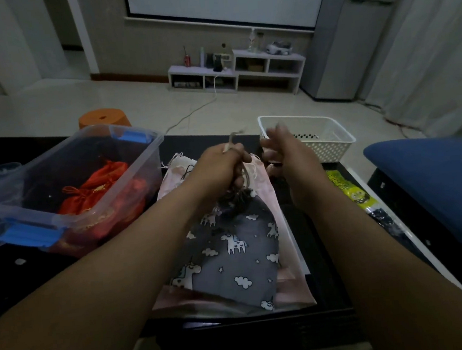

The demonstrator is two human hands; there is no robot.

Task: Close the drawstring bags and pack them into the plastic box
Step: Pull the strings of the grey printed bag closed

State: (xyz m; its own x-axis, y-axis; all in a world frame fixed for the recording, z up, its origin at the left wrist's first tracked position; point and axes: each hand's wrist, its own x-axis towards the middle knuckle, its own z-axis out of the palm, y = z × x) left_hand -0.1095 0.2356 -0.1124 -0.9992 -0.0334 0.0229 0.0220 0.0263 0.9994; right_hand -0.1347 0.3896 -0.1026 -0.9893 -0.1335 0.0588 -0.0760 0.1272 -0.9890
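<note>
The clear plastic box with blue latches is parked at the desk's left edge. Mid-desk, the grey unicorn-print fabric drawstring bag is gripped at its bunched neck by the left hand. The right hand is curled and too blurred for its grip to be told. If the cords get yanked unevenly, the mouth could be left gaping.

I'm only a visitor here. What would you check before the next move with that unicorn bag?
1. Left hand grips the gathered neck of the grey unicorn bag: ok.
2. Bag's mouth pulled fully shut: cannot tell, the left hand hides it.
3. Right hand has hold of a cord: cannot tell, it is blurred.
4. Plastic box stands open beside the left hand, no lid on it: ok.
5. Room left in the box above the red bags: ok, they lie below the rim.
</note>
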